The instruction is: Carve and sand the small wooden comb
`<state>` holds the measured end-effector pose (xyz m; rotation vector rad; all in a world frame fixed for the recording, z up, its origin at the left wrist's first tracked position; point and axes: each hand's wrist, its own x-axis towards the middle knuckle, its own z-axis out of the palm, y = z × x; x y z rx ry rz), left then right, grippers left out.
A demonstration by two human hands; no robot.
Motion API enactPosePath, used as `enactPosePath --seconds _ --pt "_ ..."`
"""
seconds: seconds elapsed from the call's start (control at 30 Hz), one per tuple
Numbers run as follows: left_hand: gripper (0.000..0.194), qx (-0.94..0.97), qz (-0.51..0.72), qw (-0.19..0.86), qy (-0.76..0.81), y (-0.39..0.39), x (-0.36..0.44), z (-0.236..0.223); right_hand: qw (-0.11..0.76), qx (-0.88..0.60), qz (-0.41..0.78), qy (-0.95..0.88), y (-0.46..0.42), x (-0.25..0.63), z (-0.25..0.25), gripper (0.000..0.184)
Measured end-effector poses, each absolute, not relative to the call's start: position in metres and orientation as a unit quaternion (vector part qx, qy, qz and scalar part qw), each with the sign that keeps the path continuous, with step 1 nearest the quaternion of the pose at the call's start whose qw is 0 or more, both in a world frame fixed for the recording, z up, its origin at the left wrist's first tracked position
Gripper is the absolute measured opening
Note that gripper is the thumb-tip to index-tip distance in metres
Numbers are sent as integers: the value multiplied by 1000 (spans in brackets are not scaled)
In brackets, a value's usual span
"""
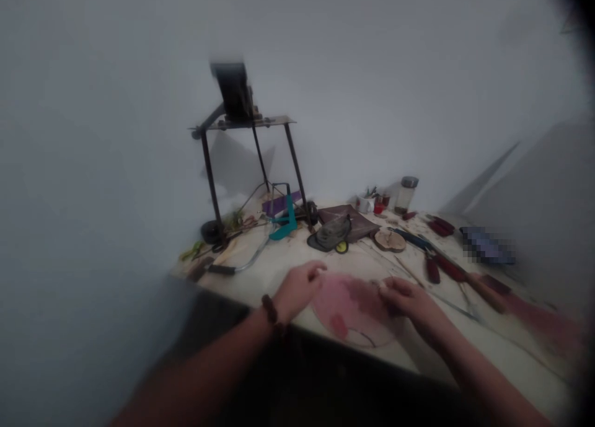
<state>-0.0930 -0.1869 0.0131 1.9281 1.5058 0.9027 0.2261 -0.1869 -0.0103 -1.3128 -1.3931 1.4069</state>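
Note:
A round, flat pink thing with darker red patches lies at the front of the table; blur hides what it is made of. At its left edge is my left hand, wearing a dark beaded bracelet, its fingers curled and pressed together. Whatever they hold, if anything, is too blurred to name. Over the right side of the pink round, my right hand pinches with thumb and forefinger. Something small and dark shows at those fingertips, but its kind cannot be made out.
Behind my hands lie a grey cap-like item, a wood slice and a teal-framed saw. Several red-handled tools spread along the right. A metal stand rises at the back left; a lidded jar stands near the wall.

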Motion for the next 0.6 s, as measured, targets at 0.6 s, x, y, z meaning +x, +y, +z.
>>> enactPosePath --seconds 0.6 --pt "40 656 112 28 746 17 -289 107 406 -703 281 -511 -191 276 -53 50"
